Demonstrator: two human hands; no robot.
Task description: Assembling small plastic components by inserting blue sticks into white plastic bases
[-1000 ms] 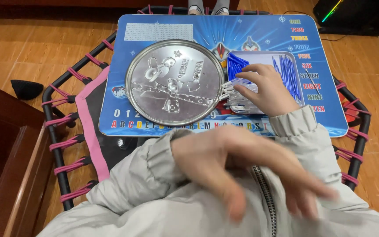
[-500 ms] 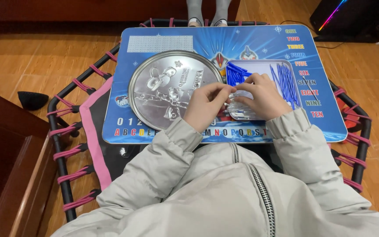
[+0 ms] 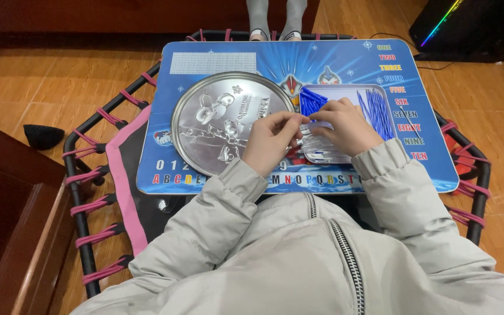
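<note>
While your two hands meet over the near-left corner of the rectangular metal tray (image 3: 380, 93), keep the small piece between them low and close to the tray, so that it falls back inside if it slips. This piece is too small and too much covered by your fingers to tell exactly; it seems to be one of the thin blue strips (image 3: 374, 108) that lie in the tray. Your left hand (image 3: 272, 140) is narrowed to a pinch at the tray's edge, and your right hand (image 3: 345, 125) is curled, fingertips touching the same spot. Work with the fingertips only and do not pull hard, I think the strips bend easily. The round silver plate (image 3: 223, 119) lies just beside, on the blue lap desk (image 3: 217, 58). The desk rests on a small trampoline (image 3: 88, 175), so keep your knees quiet.
</note>
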